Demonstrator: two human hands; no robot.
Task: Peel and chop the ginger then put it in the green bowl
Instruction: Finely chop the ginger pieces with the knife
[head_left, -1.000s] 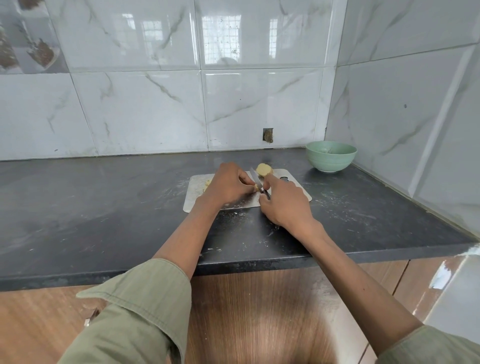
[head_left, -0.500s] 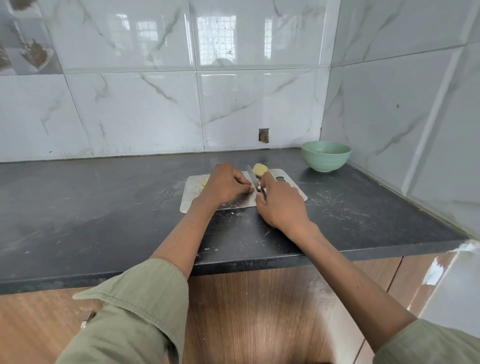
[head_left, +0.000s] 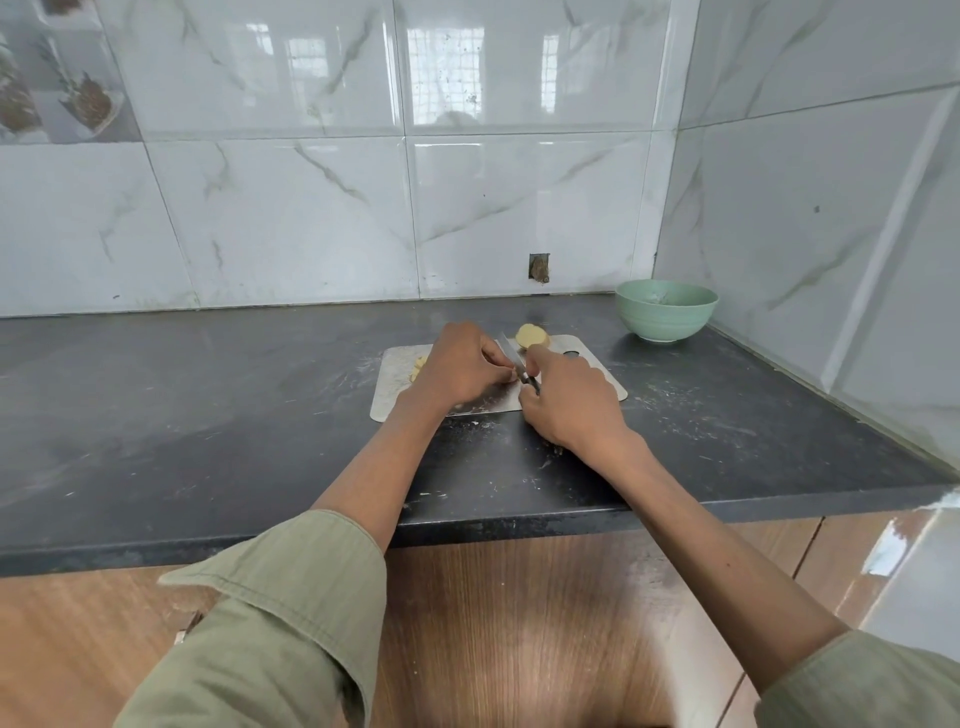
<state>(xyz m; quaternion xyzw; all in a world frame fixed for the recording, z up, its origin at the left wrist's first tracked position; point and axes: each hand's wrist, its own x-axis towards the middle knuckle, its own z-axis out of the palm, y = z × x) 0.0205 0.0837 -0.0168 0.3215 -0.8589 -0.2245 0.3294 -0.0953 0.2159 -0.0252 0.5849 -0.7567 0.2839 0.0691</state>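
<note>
Thin, rounded-corner metal cutting board (head_left: 597, 382) lay on the dark, flour-streaked stone table (head_left: 208, 415). Right hand (head_left: 569, 402) gripped a slim steel knife (head_left: 511, 356); left hand (head_left: 460, 366) curled, fingers pinching a hidden ginger bit. Peeled pale ginger (head_left: 532, 336) sat behind. Smooth green bowl (head_left: 666, 310) stood in the glossy marble-tiled corner.

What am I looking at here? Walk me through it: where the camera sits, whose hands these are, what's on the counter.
No robot here: the one camera sits on a person's head, looking down at their own hands. On the dark counter lies a metal cutting board. The right hand grips a knife; the left hand steadies something under its curled fingers, hidden from view. A peeled ginger piece rests at the board's far edge, small cut bits at its left. The green bowl stands in the corner.
</note>
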